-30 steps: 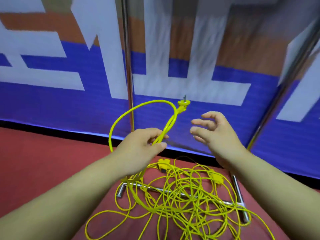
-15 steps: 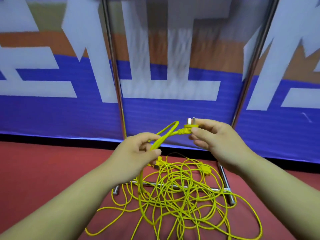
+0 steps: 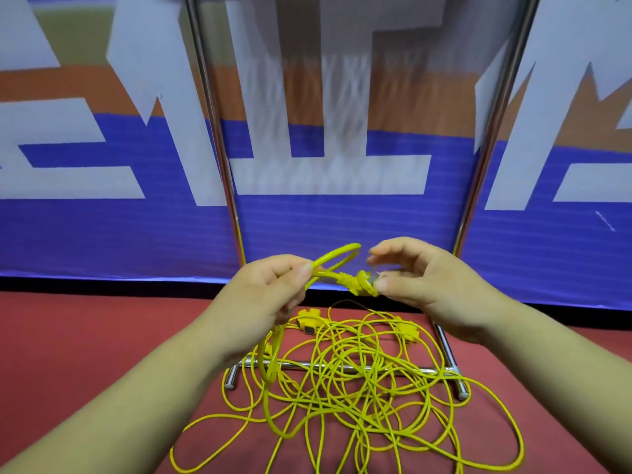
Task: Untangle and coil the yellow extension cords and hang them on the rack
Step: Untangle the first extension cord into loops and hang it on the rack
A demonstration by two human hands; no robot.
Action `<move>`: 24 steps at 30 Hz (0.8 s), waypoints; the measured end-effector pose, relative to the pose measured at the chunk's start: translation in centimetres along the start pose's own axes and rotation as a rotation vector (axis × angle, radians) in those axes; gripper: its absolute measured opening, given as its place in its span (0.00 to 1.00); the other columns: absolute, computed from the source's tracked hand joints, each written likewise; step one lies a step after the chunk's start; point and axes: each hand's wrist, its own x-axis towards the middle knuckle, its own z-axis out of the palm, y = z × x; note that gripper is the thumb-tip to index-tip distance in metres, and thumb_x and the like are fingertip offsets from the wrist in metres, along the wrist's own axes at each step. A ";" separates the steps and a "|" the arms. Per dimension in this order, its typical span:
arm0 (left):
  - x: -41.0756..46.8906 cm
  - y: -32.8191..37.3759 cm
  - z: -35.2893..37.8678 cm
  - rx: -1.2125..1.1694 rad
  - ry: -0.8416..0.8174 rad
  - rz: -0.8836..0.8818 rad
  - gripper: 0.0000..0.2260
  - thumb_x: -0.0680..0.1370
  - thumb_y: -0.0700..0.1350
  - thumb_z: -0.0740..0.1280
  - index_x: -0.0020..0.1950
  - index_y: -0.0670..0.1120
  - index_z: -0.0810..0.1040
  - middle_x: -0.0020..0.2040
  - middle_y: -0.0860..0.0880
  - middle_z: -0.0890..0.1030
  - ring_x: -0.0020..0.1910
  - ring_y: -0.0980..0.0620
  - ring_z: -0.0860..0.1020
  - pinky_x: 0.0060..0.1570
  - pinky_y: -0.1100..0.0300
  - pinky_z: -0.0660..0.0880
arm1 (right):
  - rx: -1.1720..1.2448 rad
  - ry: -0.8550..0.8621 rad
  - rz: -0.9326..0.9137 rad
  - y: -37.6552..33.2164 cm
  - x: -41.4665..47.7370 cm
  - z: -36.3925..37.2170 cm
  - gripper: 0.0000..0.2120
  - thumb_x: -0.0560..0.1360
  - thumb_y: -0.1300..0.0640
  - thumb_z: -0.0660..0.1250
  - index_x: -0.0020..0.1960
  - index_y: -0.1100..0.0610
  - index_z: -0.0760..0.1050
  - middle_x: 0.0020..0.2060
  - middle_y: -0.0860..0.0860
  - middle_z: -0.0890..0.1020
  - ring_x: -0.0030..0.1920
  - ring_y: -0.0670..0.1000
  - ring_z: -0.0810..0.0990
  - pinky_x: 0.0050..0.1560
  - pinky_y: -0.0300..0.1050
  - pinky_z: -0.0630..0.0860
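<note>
left hand (image 3: pixel 263 295) pinched cord loop (image 3: pixel 337 254) | right hand (image 3: pixel 420 278) held plug (image 3: pixel 363 284) in fingertips | tangle (image 3: pixel 359 381) lay on floor (image 3: pixel 85 336) below both

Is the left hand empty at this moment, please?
No, the left hand grips a loop of the yellow cord, whose plug the right hand pinches.

Left hand (image 3: pixel 263 297) pinches a loop of yellow cord (image 3: pixel 337 255); right hand (image 3: pixel 429 280) pinches its plug (image 3: pixel 363 284). Remaining cord is a tangle (image 3: pixel 359 391) on the red floor (image 3: pixel 85 340), draped over the base of the rack (image 3: pixel 214 131). Blue-white banner (image 3: pixel 102 227) behind.
</note>
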 end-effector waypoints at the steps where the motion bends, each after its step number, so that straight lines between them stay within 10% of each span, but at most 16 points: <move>1: 0.0 0.1 -0.1 -0.020 -0.028 0.005 0.11 0.75 0.58 0.67 0.40 0.52 0.81 0.30 0.51 0.67 0.28 0.53 0.61 0.33 0.55 0.55 | -0.020 -0.019 -0.011 0.1 0.2 -0.1 0.22 0.68 0.66 0.75 0.59 0.52 0.78 0.59 0.50 0.82 0.51 0.49 0.84 0.55 0.43 0.81; 9: 0.6 -0.7 -1.8 -0.103 -0.131 -0.059 0.08 0.68 0.52 0.73 0.41 0.49 0.83 0.37 0.47 0.80 0.27 0.55 0.68 0.31 0.59 0.62 | -0.145 -0.227 -0.077 0.1 1.6 -0.3 0.31 0.68 0.60 0.76 0.69 0.48 0.73 0.67 0.45 0.78 0.68 0.41 0.74 0.63 0.38 0.75; 19: 1.2 -1.0 -2.5 -0.109 -0.014 -0.124 0.06 0.71 0.36 0.75 0.42 0.48 0.86 0.36 0.46 0.82 0.33 0.54 0.77 0.34 0.63 0.75 | -0.160 -0.203 -0.037 0.5 2.8 1.0 0.15 0.66 0.57 0.79 0.51 0.51 0.81 0.43 0.62 0.83 0.44 0.54 0.81 0.48 0.50 0.76; 24: 1.2 -0.9 -2.2 0.098 0.039 -0.091 0.07 0.76 0.33 0.71 0.48 0.44 0.85 0.33 0.48 0.82 0.32 0.55 0.78 0.34 0.64 0.76 | -0.193 -0.111 -0.034 0.4 3.2 1.2 0.14 0.63 0.58 0.79 0.47 0.51 0.82 0.35 0.54 0.76 0.38 0.54 0.73 0.38 0.43 0.69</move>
